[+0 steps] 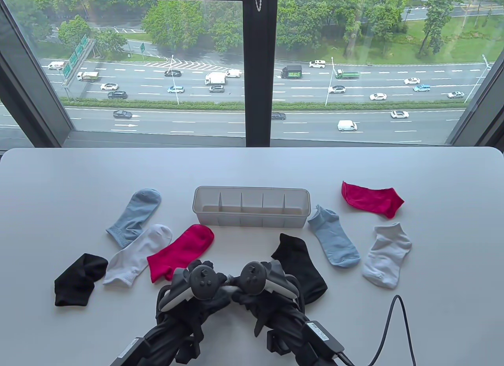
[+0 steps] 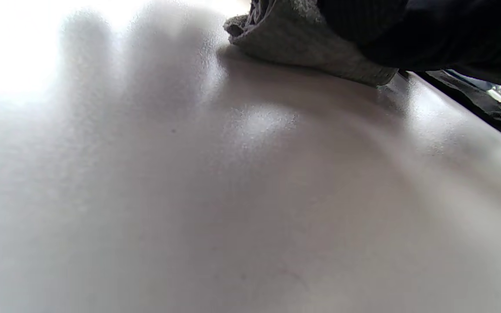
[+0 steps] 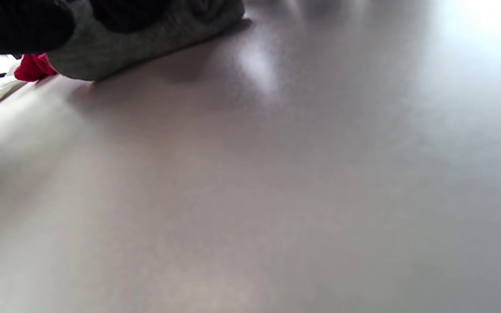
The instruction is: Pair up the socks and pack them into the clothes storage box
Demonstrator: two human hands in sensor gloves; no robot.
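Centrally on the white counter (image 1: 59, 192) sits the clothes storage box (image 1: 251, 211), a translucent trough split by dividers into compartments, all of them bare of socks. Taking the box as the clock's middle, eight socks lie flat around it: a light blue sock (image 1: 134, 216) at nine o'clock, a white sock (image 1: 138, 253) and a red sock (image 1: 181, 249) toward eight, a black sock (image 1: 78, 279) farther out at eight. A second black sock (image 1: 301, 265) lies at five o'clock, a second light blue sock (image 1: 334, 242) at four, a grey-white sock (image 1: 386, 255) beyond it, and a second red sock (image 1: 372, 199) at three.

Both hands rest together at six o'clock near the counter's front edge, the left hand (image 1: 197, 289) touching the right hand (image 1: 262, 285). Each wrist view shows a grey gloved palm pressed on the counter; whether the fingers are curled or straight I cannot tell. Neither hand holds a sock.
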